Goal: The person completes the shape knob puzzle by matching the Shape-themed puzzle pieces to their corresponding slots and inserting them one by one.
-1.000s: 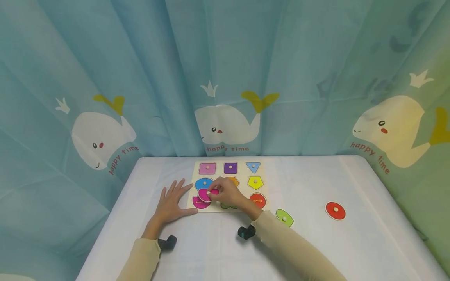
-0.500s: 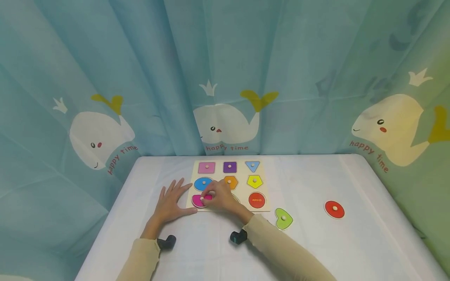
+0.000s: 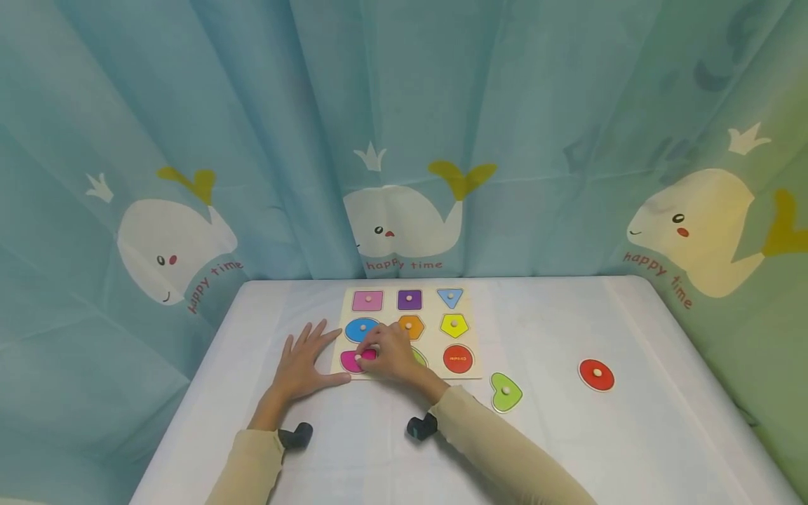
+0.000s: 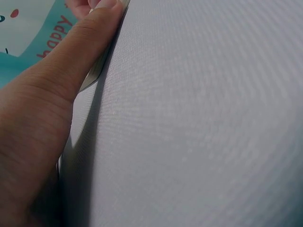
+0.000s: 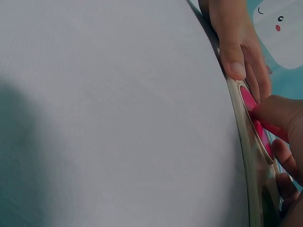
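A pale puzzle board (image 3: 431, 308) lies on the table with knobbed shapes set in it. At its near-left corner my right hand (image 3: 394, 354) pinches the knob of a magenta half-round puzzle piece (image 3: 347, 362). In the right wrist view that piece (image 5: 247, 98) sits at its recess, slightly raised along the near rim. My left hand (image 3: 301, 366) is spread beside the board's left edge, thumb at the near corner. The left wrist view shows the thumb (image 4: 80, 47) reaching along the board's edge. Behind my right hand, the green recess (image 3: 419, 356) is partly hidden.
Right of the board lie a green heart piece (image 3: 507, 402) and a red round piece (image 3: 590, 379). The board's near-right recess (image 3: 457, 349) is red. A blue whale-print curtain (image 3: 530, 140) hangs behind the white table (image 3: 536, 315).
My right hand has lowered the magenta piece from above the board into line with its near-left recess, moving slightly left and nearer. The left hand has stayed spread at the board's edge.
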`<state>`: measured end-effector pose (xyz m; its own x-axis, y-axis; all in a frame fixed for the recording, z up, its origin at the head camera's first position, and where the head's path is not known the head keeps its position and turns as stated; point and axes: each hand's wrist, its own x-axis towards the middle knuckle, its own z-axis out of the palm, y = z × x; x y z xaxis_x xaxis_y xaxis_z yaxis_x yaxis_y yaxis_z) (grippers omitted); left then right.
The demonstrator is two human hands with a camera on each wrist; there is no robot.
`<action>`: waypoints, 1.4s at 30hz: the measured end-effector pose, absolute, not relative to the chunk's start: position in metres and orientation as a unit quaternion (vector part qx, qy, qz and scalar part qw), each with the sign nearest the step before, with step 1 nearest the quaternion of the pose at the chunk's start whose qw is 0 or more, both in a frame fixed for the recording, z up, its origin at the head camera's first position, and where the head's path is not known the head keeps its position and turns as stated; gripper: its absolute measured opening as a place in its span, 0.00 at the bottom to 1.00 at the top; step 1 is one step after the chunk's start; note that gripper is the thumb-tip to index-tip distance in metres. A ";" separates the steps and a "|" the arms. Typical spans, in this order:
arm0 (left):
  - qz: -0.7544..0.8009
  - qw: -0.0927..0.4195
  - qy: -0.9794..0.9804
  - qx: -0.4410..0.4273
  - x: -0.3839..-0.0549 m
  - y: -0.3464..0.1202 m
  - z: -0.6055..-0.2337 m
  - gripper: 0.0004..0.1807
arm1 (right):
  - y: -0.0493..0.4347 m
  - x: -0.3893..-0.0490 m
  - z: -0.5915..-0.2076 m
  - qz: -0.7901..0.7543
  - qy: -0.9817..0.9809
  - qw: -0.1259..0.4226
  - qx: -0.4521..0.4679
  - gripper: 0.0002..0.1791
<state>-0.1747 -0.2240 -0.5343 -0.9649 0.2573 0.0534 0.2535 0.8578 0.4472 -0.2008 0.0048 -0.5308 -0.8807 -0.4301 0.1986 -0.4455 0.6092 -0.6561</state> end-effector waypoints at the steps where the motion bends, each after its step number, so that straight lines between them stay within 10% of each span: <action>1: 0.231 0.003 0.964 0.133 -0.175 -0.224 -0.534 0.53 | 0.005 -0.200 -0.531 0.367 -0.898 0.014 0.243 0.04; 25: 0.228 0.002 0.965 0.133 -0.177 -0.224 -0.534 0.54 | 0.006 -0.199 -0.530 0.354 -0.902 0.015 0.246 0.04; 42: 0.230 0.009 0.965 0.126 -0.174 -0.224 -0.535 0.53 | 0.077 -0.206 -0.498 0.384 -0.851 -0.111 0.340 0.18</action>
<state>-0.1745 -0.2241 -0.5352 -0.9680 0.2475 0.0408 0.2393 0.8622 0.4465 -0.2062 0.0766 -0.4982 -0.7440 -0.6643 0.0712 -0.4932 0.4742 -0.7293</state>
